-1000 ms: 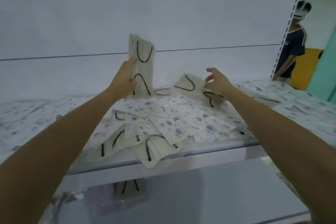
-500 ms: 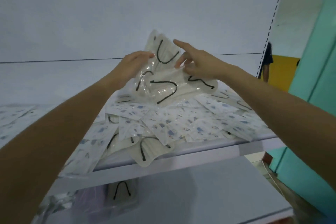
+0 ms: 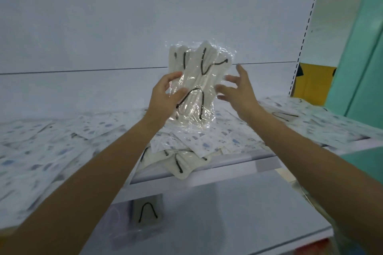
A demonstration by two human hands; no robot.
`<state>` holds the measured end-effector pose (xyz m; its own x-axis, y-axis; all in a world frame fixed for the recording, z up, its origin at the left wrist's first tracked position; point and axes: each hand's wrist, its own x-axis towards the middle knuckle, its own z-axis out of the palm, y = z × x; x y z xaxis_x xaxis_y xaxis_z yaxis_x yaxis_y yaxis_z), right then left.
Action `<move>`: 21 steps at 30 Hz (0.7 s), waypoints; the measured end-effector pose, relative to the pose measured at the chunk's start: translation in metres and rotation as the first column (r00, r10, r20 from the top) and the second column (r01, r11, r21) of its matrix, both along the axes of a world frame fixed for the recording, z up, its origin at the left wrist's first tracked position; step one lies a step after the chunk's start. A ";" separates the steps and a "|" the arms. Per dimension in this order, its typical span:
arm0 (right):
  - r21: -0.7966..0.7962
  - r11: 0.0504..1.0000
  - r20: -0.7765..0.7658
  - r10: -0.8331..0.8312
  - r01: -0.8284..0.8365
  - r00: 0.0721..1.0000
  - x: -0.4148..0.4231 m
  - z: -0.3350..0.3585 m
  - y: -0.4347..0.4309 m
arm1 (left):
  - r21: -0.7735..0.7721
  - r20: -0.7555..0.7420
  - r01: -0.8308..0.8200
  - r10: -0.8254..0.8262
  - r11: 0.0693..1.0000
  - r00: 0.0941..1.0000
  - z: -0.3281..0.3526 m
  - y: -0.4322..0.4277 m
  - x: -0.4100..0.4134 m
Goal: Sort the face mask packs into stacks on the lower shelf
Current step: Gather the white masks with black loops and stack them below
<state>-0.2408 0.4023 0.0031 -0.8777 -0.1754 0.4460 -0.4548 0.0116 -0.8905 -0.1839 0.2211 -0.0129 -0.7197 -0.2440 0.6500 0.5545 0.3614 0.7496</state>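
My left hand point(image 3: 165, 97) grips a bunch of white face mask packs point(image 3: 196, 80) with black ear loops, held upright above the upper shelf. My right hand point(image 3: 236, 89) hovers just to the right of the bunch with fingers spread, its fingertips close to the plastic. Under the bunch, a heap of patterned mask packs point(image 3: 199, 141) covers the upper shelf point(image 3: 238, 163), with some white packs point(image 3: 182, 165) hanging over its front edge. On the lower shelf point(image 3: 238, 213) a small stack of white mask packs point(image 3: 147, 212) lies at the back left.
More patterned packs spread across the shelf to the far left point(image 3: 31, 151) and right point(image 3: 321, 122). A slotted shelf upright point(image 3: 302, 37) stands at the right, with a teal wall point(image 3: 360, 47) beyond it. A purple-tinted pack point(image 3: 116, 221) lies beside the lower stack.
The right hand brought a white pack from the heap to the left hand's bunch, then let go and drew slightly right. The bunch now stands upright in the left hand.
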 end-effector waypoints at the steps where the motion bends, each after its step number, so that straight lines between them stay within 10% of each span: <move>1: -0.023 1.000 -0.042 -0.005 0.004 0.999 0.003 -0.005 0.001 | -0.031 0.000 0.027 -0.027 0.999 1.000 -0.002 0.003 0.001; 10: 0.219 0.973 -0.358 0.009 0.074 0.934 -0.020 -0.011 0.028 | -0.098 0.133 0.032 -0.019 0.995 0.991 -0.001 0.030 -0.001; 21: 0.695 0.718 -0.022 -0.027 0.034 0.999 -0.159 -0.024 0.114 | -0.031 0.151 -0.265 0.267 0.964 0.952 0.009 0.044 -0.045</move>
